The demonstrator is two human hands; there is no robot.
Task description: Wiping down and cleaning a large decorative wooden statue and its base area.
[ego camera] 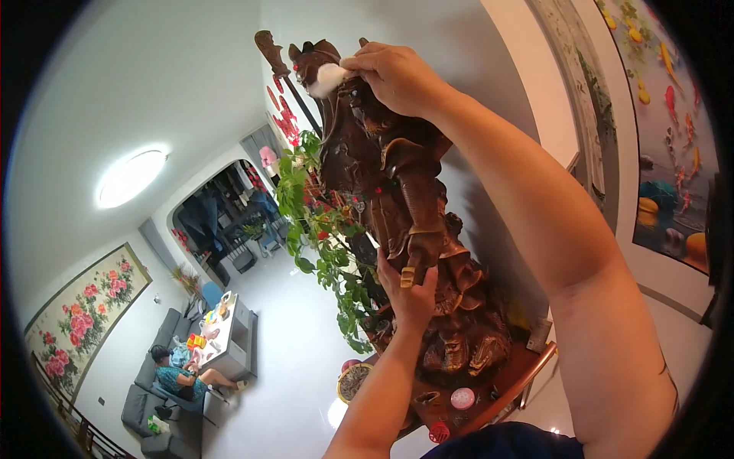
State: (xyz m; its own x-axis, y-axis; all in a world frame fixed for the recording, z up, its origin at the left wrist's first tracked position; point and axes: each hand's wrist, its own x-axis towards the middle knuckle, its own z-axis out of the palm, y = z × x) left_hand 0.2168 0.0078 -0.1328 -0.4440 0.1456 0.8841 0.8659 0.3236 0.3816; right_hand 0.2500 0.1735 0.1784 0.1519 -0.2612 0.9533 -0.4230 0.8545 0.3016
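Observation:
A tall dark brown carved statue (410,189) of a robed figure stands before me, with a long-handled polearm (301,103) at its side. My right hand (395,72) is at the statue's head and shoulder, its fingers pinching a white, fluffy wad (328,79) that lies against the face and beard. Lower down, my left hand (410,292) rests around the statue's front near its carved hand and a gold-coloured part (408,277). Its thumb and fingers are spread to either side of that part.
The statue stands on a reddish wooden stand (510,381) holding a pink round tin (462,398) and a red lid-like object (439,432). A bowl (354,383) sits at its left edge. A leafy plant (344,275) grows close behind. Farther off, a person (178,376) sits beside a table (229,338).

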